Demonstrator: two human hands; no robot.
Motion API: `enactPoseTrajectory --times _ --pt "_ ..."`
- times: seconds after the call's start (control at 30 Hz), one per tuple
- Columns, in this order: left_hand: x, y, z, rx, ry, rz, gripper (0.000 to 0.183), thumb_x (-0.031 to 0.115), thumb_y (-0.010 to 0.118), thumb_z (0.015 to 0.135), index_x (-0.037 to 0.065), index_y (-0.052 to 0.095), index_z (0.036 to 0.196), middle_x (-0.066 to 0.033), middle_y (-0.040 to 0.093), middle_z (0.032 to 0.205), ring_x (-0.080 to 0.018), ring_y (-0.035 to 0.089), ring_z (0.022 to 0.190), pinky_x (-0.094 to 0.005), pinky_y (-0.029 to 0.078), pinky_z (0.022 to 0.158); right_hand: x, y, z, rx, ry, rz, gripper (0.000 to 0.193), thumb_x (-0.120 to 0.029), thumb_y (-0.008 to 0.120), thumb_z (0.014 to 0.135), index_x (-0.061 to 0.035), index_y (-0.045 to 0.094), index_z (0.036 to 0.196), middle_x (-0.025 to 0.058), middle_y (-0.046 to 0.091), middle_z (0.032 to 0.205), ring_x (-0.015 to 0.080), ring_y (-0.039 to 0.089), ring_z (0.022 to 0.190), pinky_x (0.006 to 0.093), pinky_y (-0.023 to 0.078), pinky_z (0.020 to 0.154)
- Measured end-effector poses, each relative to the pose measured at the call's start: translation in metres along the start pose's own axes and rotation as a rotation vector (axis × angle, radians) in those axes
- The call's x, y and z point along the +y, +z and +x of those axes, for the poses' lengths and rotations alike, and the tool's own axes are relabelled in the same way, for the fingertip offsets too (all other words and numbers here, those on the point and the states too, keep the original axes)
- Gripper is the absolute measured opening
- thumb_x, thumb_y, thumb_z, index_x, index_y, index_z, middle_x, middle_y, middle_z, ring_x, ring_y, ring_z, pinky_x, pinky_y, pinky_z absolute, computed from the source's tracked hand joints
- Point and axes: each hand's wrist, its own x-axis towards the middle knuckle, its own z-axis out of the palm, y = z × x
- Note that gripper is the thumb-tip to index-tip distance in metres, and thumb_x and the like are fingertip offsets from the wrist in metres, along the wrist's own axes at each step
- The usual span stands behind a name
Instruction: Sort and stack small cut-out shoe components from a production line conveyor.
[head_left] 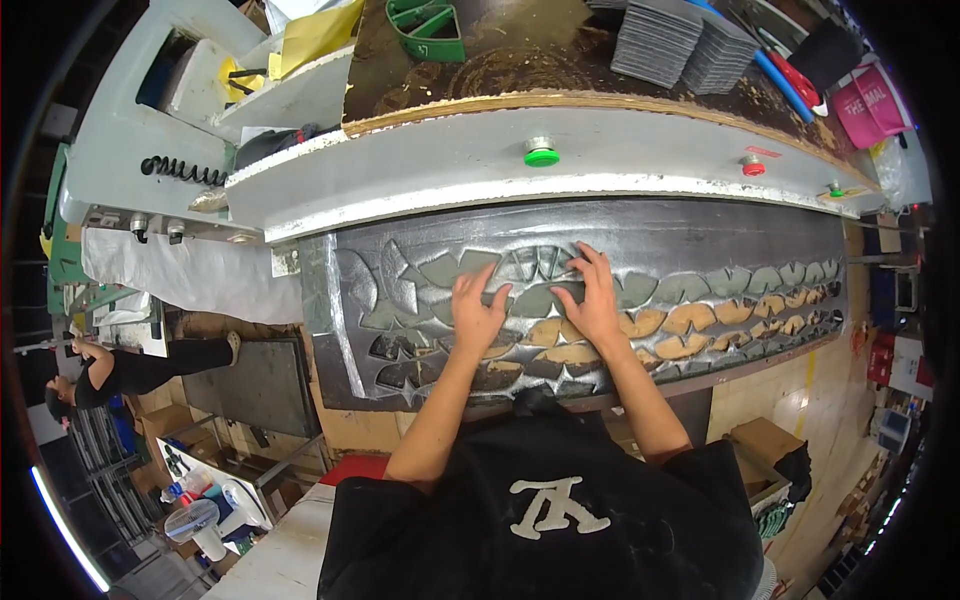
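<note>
My left hand (pixel 478 308) and my right hand (pixel 594 300) face each other over a long dark sheet (pixel 430 225). Between them lies a half-moon metal frame with V-shaped inner braces, which looks like a cutting die (pixel 535 262). The thumb and fingers of each hand curve around one of its ends. Rows of similar half-moon outlines cover the sheet to both sides; some openings show tan (pixel 688 318), others grey-green (pixel 637 290). Part of the die's near edge is hard to make out.
A grey press beam (pixel 400 180) with a green button (pixel 541 157) and a red button (pixel 753 167) spans behind the sheet. On top stand a green half-moon die (pixel 425 28), stacked grey pieces (pixel 655 42) and a pink container (pixel 870 105). Another person (pixel 140 375) is at far left.
</note>
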Motion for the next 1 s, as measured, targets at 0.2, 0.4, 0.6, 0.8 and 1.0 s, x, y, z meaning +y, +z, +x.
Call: enactPoseTrajectory --times 0.2,0.4,0.6,0.8,1.0 --pt "0.052 -0.024 0.081 0.091 0.131 -0.075 0.051 0.025 0.092 0.081 0.003 0.074 0.123 -0.0137 0.075 0.105 -0.0319 0.070 0.100 -0.0419 0.056 0.093 -0.041 -0.024 -0.053 -0.146 0.148 0.156 0.043 -0.028 0.088 0.085 -0.0054 0.070 0.117 0.0196 0.067 0.129 0.0402 0.062 0.122 0.0484 0.050 0.105" --pt "0.144 -0.014 0.157 0.213 0.023 -0.108 0.038 0.031 0.092 0.085 0.001 0.071 0.072 -0.0059 0.065 0.058 -0.0116 0.058 0.054 -0.0291 0.047 0.056 -0.064 -0.033 -0.068 -0.373 0.020 0.015 0.045 -0.039 0.089 0.083 -0.0034 0.076 0.106 0.0153 0.065 0.102 0.0384 0.064 0.108 0.0484 0.051 0.099" --pt "0.110 -0.042 0.081 -0.010 -0.060 0.001 0.038 0.035 0.083 0.092 0.002 0.072 0.077 -0.0171 0.070 0.071 -0.0390 0.069 0.066 -0.0443 0.053 0.063 -0.074 -0.041 -0.042 -0.287 0.053 -0.030 0.047 -0.039 0.090 0.082 -0.0033 0.075 0.109 0.0141 0.066 0.101 0.0364 0.063 0.108 0.0471 0.050 0.100" --pt "0.055 -0.108 -0.023 -0.270 -0.076 0.099 0.036 0.036 0.086 0.087 0.003 0.074 0.087 -0.0165 0.073 0.087 -0.0389 0.070 0.084 -0.0474 0.054 0.076 -0.086 -0.059 -0.041 -0.345 0.075 -0.011 0.047 -0.036 0.091 0.081 -0.0055 0.075 0.113 0.0119 0.065 0.105 0.0346 0.063 0.111 0.0464 0.050 0.101" --pt "0.067 -0.123 -0.045 -0.480 0.128 0.301 0.056 0.031 0.093 0.076 0.006 0.068 0.119 -0.0176 0.061 0.112 -0.0408 0.059 0.111 -0.0497 0.048 0.095 -0.086 -0.058 -0.047 -0.387 0.162 -0.110 0.048 -0.027 0.095 0.074 -0.0078 0.075 0.114 0.0121 0.066 0.108 0.0349 0.061 0.115 0.0477 0.048 0.103"
